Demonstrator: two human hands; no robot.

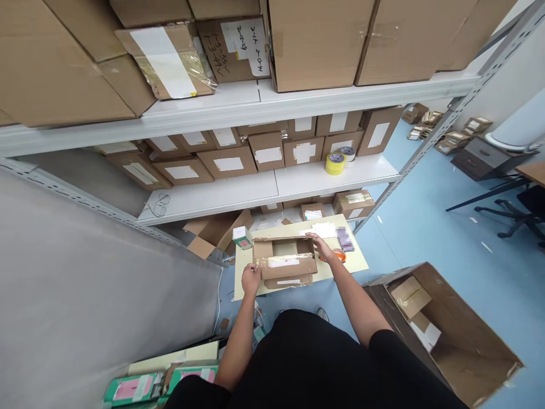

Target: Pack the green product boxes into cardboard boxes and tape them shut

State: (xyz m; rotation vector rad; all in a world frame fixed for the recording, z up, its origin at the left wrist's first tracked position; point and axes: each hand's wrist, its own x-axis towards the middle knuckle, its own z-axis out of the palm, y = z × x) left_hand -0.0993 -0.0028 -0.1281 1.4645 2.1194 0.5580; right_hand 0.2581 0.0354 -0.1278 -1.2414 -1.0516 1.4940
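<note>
A small cardboard box [293,267] stands on the pale yellow table [355,255], its top open so that the inside shows. My left hand [251,278] grips its near left corner, fingers curled against the wall. At the far right corner, my right hand [321,247] holds the box's edge, with fingers over the rim. A flap bearing a white label hangs on the near side. Beside my right wrist lies an orange tape roll [339,255], partly covered by the arm. A small white, green and pink box [242,237] sits at the table's far left.
Shelves [238,190] with labelled cartons rise in front, holding yellow tape [335,163] and glasses [159,204]. White papers [323,229] lie on the table. A large open carton [468,341] stands at right, an open box [215,233] at left. Green-pink boxes [134,389] sit lower left.
</note>
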